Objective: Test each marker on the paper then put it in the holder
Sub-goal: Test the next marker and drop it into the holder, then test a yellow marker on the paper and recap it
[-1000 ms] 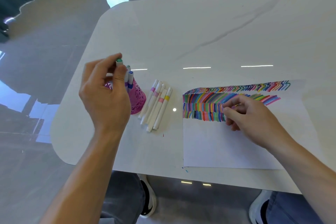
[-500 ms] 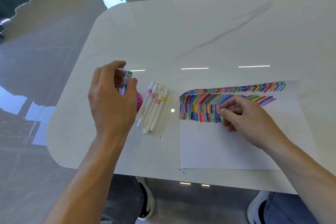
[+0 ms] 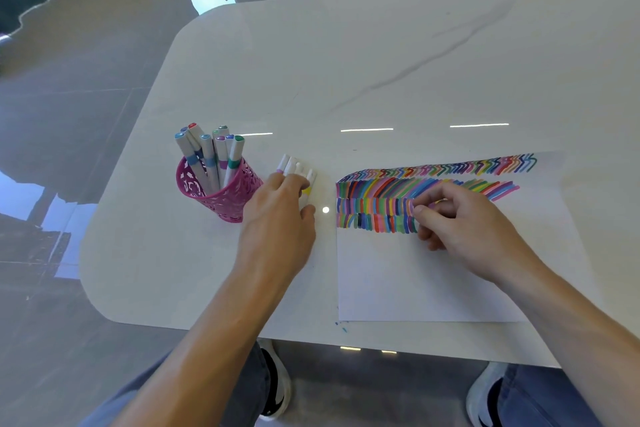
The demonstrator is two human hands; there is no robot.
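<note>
A pink lattice holder stands at the left of the white table with several capped markers upright in it. Just right of it lie a few loose white markers. My left hand covers them, fingers curled over the row and thumb against the yellow-banded marker. The paper carries rows of coloured test strokes along its top. My right hand rests on the paper at the end of the strokes. Its fingertips pinch a small pinkish piece, mostly hidden.
The table's rounded front-left corner and front edge are close to my body, with my knees and shoes below. A grey vein runs across the far table top. Small ink specks mark the table by the paper's lower left corner.
My left hand let go of the green-capped marker into the holder and moved right and down onto the loose markers. My right hand has stayed on the paper.
</note>
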